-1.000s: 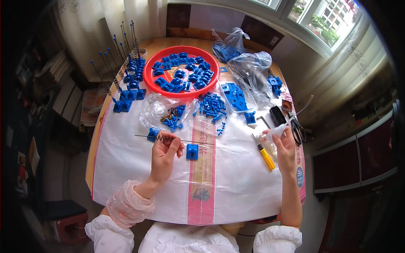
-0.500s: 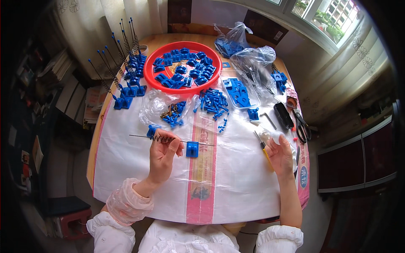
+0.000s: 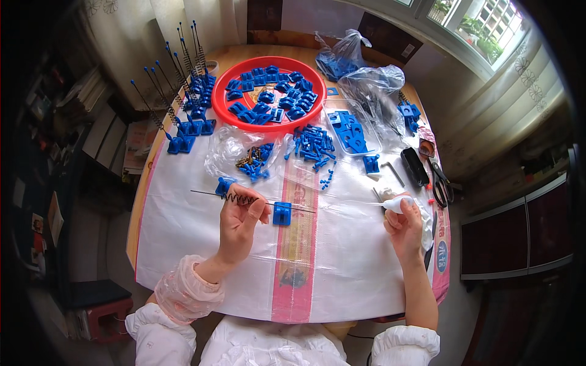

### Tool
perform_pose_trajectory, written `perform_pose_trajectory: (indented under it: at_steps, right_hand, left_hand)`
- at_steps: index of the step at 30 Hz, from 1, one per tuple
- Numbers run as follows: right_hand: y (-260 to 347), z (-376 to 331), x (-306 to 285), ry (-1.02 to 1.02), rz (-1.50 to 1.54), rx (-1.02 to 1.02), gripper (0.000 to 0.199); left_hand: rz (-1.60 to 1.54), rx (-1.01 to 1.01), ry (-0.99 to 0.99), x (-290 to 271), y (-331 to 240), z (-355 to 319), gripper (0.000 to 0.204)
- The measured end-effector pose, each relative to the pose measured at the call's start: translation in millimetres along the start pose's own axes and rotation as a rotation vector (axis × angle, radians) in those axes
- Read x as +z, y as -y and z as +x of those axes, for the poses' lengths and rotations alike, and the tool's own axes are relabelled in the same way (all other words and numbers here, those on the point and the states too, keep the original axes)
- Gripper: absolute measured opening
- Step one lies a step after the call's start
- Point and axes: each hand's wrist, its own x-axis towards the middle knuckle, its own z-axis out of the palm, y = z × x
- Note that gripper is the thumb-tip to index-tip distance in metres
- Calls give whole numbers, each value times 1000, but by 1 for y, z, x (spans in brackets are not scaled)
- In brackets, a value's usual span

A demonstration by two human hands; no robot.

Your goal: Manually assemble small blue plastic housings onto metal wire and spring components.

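My left hand (image 3: 241,219) pinches a thin metal rod (image 3: 210,194) that carries a dark coil spring (image 3: 243,199); the rod lies level and runs to the right. A small blue plastic block (image 3: 281,213) sits on the rod just right of my fingers. Another blue block (image 3: 223,185) lies on the table behind the spring. My right hand (image 3: 405,229) is closed on a small white bottle (image 3: 397,204) whose tip points left toward the rod's right end.
A red tray (image 3: 241,121) of blue parts stands at the back. Finished rod-and-spring assemblies (image 3: 183,91) stand at the back left. Loose blue pegs (image 3: 314,149), clear bags (image 3: 372,91), a hex key (image 3: 394,172), scissors (image 3: 439,183) and a black case (image 3: 415,166) lie to the right.
My right hand has let go of the yellow screwdriver and moved in with the white bottle, its tip now pointing at the rod. My left hand keeps the rod steady.
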Motion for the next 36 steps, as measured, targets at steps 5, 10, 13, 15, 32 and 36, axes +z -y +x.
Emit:
perform_pose_trajectory:
  at_steps: [5,10,13,15,32,36]
  right_hand:
    - [-3,0,-1,40,-55,-16,15]
    - [-5,0,-1,55,-96,-46,18]
    - [-5,-2,2,63,-103,-81,18]
    - [-6,-2,2,59,-95,-118,17]
    - [-2,-5,5,66,-132,-216,18]
    - [0,-5,5,85,-132,-217,18]
  left_hand:
    - [19,-5,12,1,-1,0,11]
    - [9,-4,13,1,0,0,10]
    - [10,-35,2,3,-1,-1,11]
    - [14,-57,-3,3,-1,0,11]
    - [1,-129,-82,-3,2,3,13]
    - [5,-138,-97,-3,2,3,13]
